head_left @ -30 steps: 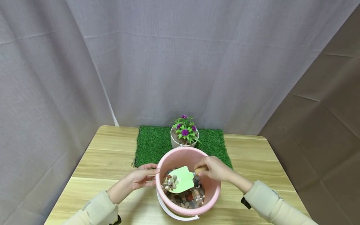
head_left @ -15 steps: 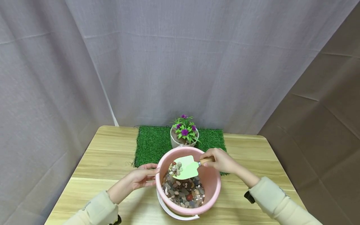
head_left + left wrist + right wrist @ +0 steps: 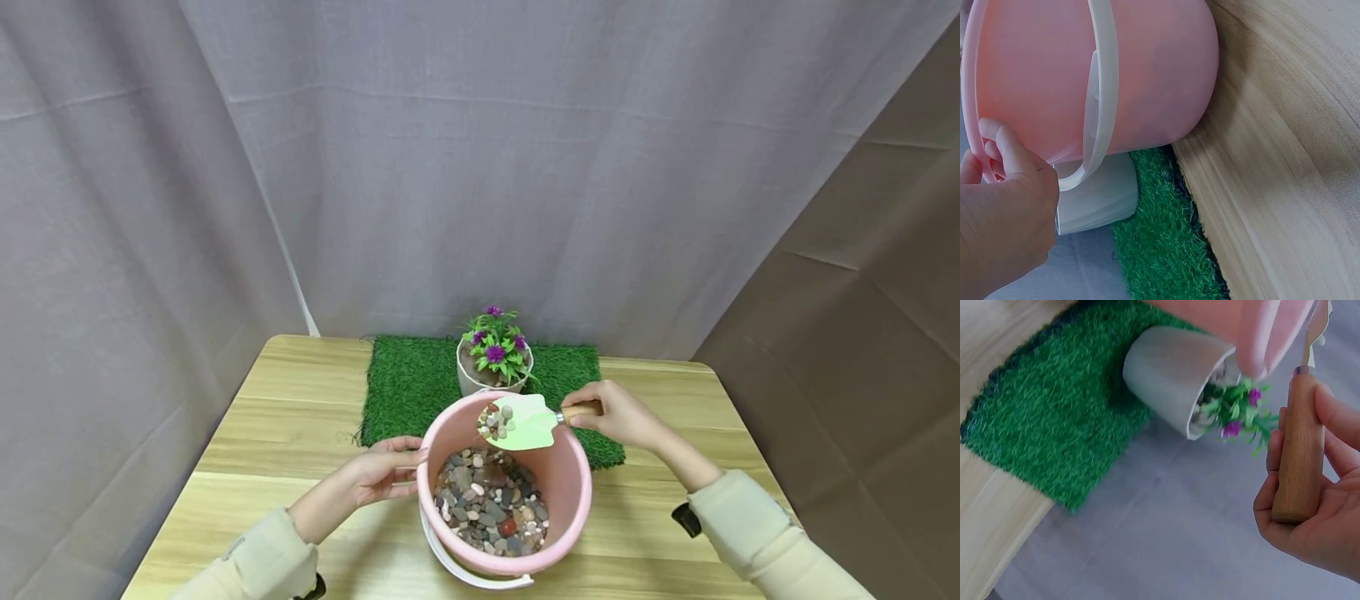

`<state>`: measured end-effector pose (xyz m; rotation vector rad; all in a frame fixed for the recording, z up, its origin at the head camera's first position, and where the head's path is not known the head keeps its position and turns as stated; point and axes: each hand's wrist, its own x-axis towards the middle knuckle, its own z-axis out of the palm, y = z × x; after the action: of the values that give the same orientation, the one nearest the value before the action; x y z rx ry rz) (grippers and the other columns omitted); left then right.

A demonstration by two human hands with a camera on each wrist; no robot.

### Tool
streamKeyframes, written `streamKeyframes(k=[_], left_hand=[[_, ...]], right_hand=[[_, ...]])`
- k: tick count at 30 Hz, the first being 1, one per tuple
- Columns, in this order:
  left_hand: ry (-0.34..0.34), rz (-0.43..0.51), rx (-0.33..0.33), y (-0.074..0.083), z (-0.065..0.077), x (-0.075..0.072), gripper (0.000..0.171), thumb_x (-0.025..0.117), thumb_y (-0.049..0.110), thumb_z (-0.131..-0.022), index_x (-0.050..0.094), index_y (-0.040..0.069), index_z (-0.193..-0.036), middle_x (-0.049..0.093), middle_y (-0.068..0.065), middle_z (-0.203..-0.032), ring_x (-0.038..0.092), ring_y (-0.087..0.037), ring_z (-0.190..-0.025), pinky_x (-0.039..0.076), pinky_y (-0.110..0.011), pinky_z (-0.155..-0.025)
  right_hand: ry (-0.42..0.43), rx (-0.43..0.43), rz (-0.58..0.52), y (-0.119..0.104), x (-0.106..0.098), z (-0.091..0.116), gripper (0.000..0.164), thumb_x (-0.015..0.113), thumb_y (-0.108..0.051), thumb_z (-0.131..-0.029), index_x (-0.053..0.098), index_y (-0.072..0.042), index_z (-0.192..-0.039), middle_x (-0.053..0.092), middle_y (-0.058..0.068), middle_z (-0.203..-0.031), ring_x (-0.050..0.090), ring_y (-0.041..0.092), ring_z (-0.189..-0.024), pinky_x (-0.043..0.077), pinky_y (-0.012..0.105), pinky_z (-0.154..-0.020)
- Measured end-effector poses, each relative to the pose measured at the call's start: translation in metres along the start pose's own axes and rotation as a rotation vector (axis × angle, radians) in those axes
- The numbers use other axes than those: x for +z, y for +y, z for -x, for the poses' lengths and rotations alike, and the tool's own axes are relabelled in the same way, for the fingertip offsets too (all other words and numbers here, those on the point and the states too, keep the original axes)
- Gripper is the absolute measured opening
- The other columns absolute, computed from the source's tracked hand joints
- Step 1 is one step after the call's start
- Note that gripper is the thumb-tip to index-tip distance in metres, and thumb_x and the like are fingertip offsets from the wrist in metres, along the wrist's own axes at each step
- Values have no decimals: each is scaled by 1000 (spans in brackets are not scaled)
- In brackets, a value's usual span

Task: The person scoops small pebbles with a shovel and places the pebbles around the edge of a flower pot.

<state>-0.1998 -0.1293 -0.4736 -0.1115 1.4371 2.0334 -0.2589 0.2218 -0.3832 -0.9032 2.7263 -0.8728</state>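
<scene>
My right hand [image 3: 620, 414] grips the wooden handle [image 3: 1300, 450] of a pale green garden trowel [image 3: 528, 423]. On the trowel's blade lies a small heap of pebbles [image 3: 497, 422], over the far part of a pink bucket [image 3: 568, 500]. Inside that bucket, mixed pebbles [image 3: 487, 508] in grey, white and reddish brown cover the bottom. At the bucket's left side my left hand [image 3: 381, 472] pinches the rim, as the left wrist view shows with the fingers [image 3: 1007, 147] bent at its edge. The bucket's white carrying handle [image 3: 1108, 81] hangs down outside.
Behind the bucket a white flowerpot [image 3: 471, 383] holds a plant [image 3: 495, 350] with purple flowers. The pot stands on a green artificial grass mat [image 3: 408, 387] along the back of the wooden table [image 3: 247, 500]. Grey curtains [image 3: 480, 167] rise behind the table.
My right hand has lifted the trowel with its pebbles from low in the bucket, up and to the right, toward the far rim. The left hand has stayed on the rim.
</scene>
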Motion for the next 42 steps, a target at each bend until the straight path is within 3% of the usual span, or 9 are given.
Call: streamKeyframes(k=[8,18,25,32,42], left_hand=[[-6,16,2,-2,0,-2,12,63,12,-89,59,16,-100,67,2,-84,65,-7,-77,60,-19,-72],[-4,11,4,0,-1,-2,11,64,12,-89,59,16,-98,67,1,-85,65,-7,-77,60,-19,-72],[-6,15,5,1,-1,-1,10,63,11,-89,59,17,-96,67,1,-84,65,-7,-77,60,-18,-71],[-1,21,2,1,-1,0,13,65,12,-88,58,15,-98,66,0,-85,64,-8,-77,60,-18,-72],[-11,28,3,-1,0,0,18,67,13,-87,56,13,-101,66,0,-84,64,-7,-75,60,-18,-71]], right_hand=[[36,70,-76,18,-15,3,19,66,0,-83,66,10,-100,70,19,-89,60,-1,-68,58,18,-61],[125,168,-46,47,-22,9,25,66,-1,-84,63,14,-104,68,27,-96,60,8,-68,54,16,-57],[157,212,-21,63,-22,15,26,65,-2,-85,63,16,-103,67,28,-95,54,3,-67,50,16,-54],[149,223,6,77,-17,19,23,66,-3,-83,65,13,-101,69,26,-93,49,3,-60,45,17,-49],[128,210,-13,87,7,20,20,68,-6,-83,68,8,-97,70,21,-91,58,7,-65,51,16,-55]])
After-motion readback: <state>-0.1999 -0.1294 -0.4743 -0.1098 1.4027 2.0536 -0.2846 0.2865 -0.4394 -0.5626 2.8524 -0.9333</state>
